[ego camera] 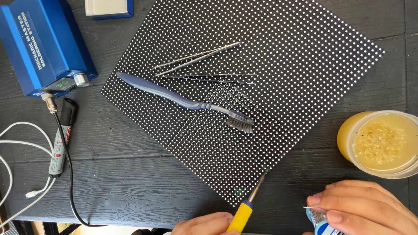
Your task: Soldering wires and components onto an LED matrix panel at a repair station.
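Nearest: left hand (204,224) clamped on one yellow-handled soldering iron (249,201), metal tip touching the lower edge of one square, dotted LED panel (270,65). Right hand (363,206) closed on one solder spool (321,223), thin wire poking left. On the panel: one blue toothbrush (174,96), two steel tweezers (198,61). Beside: one round flux jar (383,141), one blue soldering station (43,43), one marker (62,137).

White-dotted black panel (278,82), blue toothbrush (174,96), yellow-handled iron (241,215).

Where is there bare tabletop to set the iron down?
Free: dark tabletop between the grey marker pen and the dotted black panel, and the panel's right half. Crowded: blue toothbrush, steel tweezers, yellow flux jar.
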